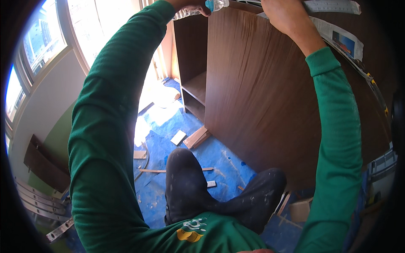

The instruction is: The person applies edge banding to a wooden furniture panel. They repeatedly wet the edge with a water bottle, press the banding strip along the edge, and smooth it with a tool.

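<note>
At the top edge of the head view, my left hand (192, 5) is closed around a clear plastic bottle (218, 5), tilted onto its side with a blue band near one end. Beneath it stands a dark brown wood panel (261, 88), the side of a cabinet. Darker streaks run down the panel from its top edge. My right hand (282, 14) is over the panel's top edge; its fingers lie outside the picture, so what they hold cannot be seen. Both arms are raised in green sleeves.
Paper strips (341, 40) and a yellow-and-black tool (373, 84) lie on the cabinet at right. Wood blocks (197, 137) and a thin stick (154, 170) are on the blue floor covering (228, 152). Left are windows (42, 31) and a ladder (40, 202).
</note>
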`<state>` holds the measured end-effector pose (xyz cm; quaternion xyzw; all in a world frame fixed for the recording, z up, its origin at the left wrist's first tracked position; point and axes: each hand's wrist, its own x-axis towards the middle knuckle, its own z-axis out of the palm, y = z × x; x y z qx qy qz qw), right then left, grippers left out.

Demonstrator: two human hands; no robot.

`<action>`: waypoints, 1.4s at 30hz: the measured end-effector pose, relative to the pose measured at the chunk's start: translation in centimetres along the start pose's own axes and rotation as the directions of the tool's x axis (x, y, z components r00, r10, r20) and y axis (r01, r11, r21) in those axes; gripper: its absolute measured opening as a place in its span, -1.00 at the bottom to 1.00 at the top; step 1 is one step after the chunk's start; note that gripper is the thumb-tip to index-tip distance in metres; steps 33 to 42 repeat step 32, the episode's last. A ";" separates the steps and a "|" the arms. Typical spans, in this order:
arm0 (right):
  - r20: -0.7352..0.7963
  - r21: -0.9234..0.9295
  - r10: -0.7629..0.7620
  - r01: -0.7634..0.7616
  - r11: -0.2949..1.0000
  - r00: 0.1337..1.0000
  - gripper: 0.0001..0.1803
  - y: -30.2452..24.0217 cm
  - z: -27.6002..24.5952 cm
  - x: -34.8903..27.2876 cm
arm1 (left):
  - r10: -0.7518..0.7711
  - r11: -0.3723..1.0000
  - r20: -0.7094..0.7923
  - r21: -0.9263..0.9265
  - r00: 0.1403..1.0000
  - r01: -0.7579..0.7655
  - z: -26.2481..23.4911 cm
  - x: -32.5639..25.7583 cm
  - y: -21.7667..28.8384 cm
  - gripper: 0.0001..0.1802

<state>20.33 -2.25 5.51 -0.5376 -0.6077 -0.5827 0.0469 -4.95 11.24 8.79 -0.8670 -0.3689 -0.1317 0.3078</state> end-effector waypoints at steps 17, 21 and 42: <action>0.118 0.014 0.013 -0.015 1.000 0.993 -0.76 -0.3 -1.1 0.0 | -0.012 1.000 -0.201 -0.021 0.980 0.008 1.7 -1.4 -2.7 -0.17; 0.154 0.030 0.037 -0.042 0.999 0.987 -0.83 -0.4 -0.9 0.4 | -0.080 0.997 -0.012 -0.016 0.997 0.080 1.9 -0.5 -2.5 -0.11; 0.162 0.040 0.046 -0.054 0.998 0.986 -0.83 -0.5 -0.5 0.8 | -0.142 0.990 0.090 0.013 0.986 0.142 1.6 -0.5 -2.0 -0.10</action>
